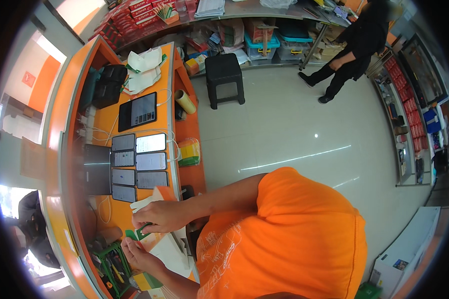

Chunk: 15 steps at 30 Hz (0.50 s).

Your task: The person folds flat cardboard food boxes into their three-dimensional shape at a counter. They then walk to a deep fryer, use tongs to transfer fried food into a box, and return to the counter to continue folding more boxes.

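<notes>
Over the near end of the orange counter, my right hand [159,217] is closed, its fingers bent around a small dark green thing whose kind is unclear. Just below it, my left hand [140,257] has its fingers bent, with the tips at a flat green piece [130,234] between both hands. White and orange card or paper sheets [170,250] lie under and beside my hands. Partly covered by my left forearm is a yellow and green box [147,281]. A green basket [105,264] with tools stands beside my left hand.
Several phones [151,161] and a tablet [137,111] with white cables lie on the counter [103,117], near a black bag [110,85] and papers [144,67]. A black stool [223,70] stands on the tiled floor. A person in black [364,40] is at the far right.
</notes>
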Each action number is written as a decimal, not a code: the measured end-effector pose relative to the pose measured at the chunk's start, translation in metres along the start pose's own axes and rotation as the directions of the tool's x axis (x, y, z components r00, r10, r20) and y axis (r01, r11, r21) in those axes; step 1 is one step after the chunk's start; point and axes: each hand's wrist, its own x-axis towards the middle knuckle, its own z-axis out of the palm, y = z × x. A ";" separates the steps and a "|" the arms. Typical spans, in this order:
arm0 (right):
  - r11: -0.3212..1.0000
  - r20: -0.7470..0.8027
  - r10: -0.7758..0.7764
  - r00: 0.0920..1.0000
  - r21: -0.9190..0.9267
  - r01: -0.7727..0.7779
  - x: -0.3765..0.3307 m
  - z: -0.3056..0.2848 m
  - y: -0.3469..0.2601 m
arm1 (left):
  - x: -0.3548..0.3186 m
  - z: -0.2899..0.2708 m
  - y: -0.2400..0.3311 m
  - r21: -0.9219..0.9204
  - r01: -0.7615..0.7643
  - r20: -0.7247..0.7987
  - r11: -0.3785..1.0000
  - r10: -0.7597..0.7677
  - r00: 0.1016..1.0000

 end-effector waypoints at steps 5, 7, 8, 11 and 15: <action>0.993 -0.052 -0.030 0.998 -0.112 0.024 0.000 0.006 -0.003 | 0.000 0.000 0.005 0.091 0.014 -0.080 0.996 -0.007 0.997; 0.977 -0.107 -0.090 0.990 -0.200 0.067 -0.001 0.014 -0.004 | 0.001 -0.008 0.007 0.187 0.007 0.027 0.982 -0.012 1.000; 0.963 -0.137 -0.121 0.983 -0.257 0.082 0.000 0.020 0.000 | 0.002 -0.011 0.008 0.234 -0.001 0.080 0.972 -0.019 0.997; 0.926 -0.164 -0.200 0.966 -0.353 0.132 0.003 0.026 0.009 | -0.005 -0.001 0.017 0.293 -0.037 0.133 0.956 -0.003 0.991; 0.972 -0.120 -0.144 0.982 -0.203 0.118 0.005 0.026 0.014 | -0.007 -0.005 0.024 0.324 -0.095 0.214 0.941 0.025 0.977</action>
